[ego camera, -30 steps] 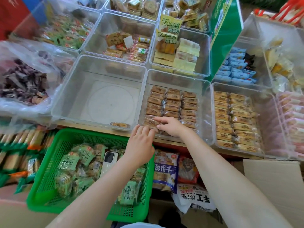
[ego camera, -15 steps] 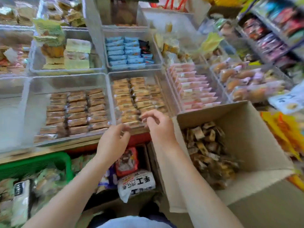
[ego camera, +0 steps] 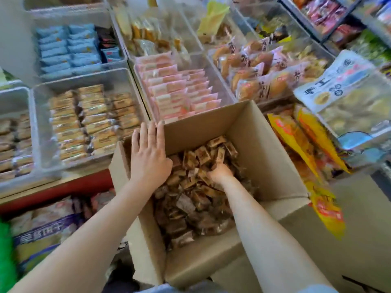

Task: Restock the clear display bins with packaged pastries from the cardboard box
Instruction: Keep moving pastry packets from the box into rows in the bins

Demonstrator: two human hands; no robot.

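An open cardboard box stands in front of me, its bottom covered with small brown packaged pastries. My right hand is down inside the box, fingers curled into the pile around some packets; the fingertips are hidden. My left hand lies flat with straight fingers on the box's far left corner. Just left of the box, a clear display bin holds rows of the same tan packets. Another such bin is at the left edge.
Behind the box is a bin of pink packets, with blue packets and wrapped buns further back. Yellow bags press against the box's right side. Large snack bags lie under the red shelf edge.
My view swung right from the bins to the box. Both hands left the bin's front edge: the right dropped into the box's pastries, the left went flat onto the box corner.
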